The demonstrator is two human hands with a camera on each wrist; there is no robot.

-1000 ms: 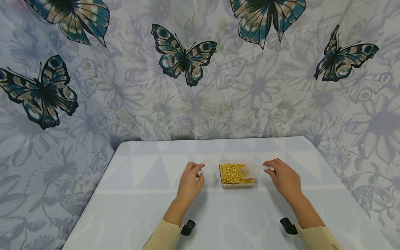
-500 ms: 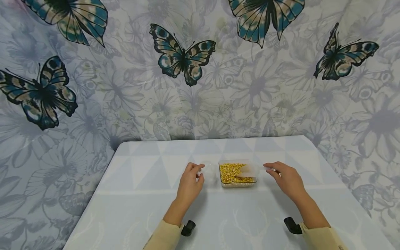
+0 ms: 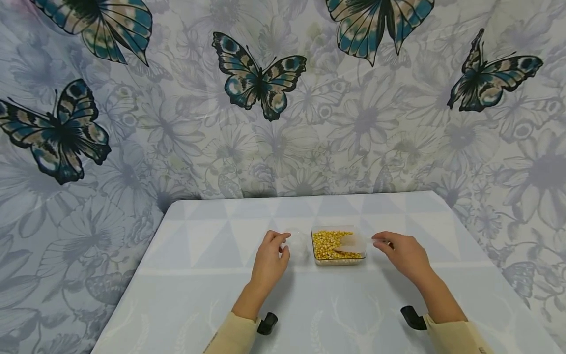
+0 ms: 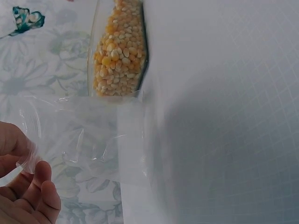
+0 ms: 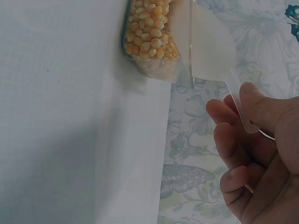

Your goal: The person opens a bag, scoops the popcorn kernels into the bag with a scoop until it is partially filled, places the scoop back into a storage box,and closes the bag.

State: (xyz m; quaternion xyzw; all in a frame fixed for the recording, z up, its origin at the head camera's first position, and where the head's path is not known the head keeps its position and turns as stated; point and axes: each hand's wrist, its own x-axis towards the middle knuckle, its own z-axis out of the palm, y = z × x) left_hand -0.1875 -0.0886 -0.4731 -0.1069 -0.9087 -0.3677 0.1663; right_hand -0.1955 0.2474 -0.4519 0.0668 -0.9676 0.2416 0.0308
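Observation:
Yellow and pale corn kernels (image 3: 326,245) fill a clear glass container (image 3: 339,262) on the table, between the two hands. On its left side, my left hand (image 3: 268,258) pinches the edge of a clear plastic bag (image 4: 88,140), which hangs beside the container's end in the left wrist view. Opposite it, my right hand (image 3: 404,253) grips the thin handle of a translucent white scoop (image 5: 212,46) between thumb and fingers. The scoop's bowl reaches over the container's right end, its front edge at the corn, where the right wrist view shows the glass wall in front of part of it.
A pale patterned cloth covers the table (image 3: 185,295), whose far edge meets a wall covering (image 3: 185,147) printed with flowers and butterflies. Each wrist wears a black camera mount, the left mount (image 3: 267,324) and the right mount (image 3: 413,318) low over the table.
My right hand has shifted slightly right and the scoop in it has changed its tilt over the corn. My left hand keeps nearly the same place with the bag.

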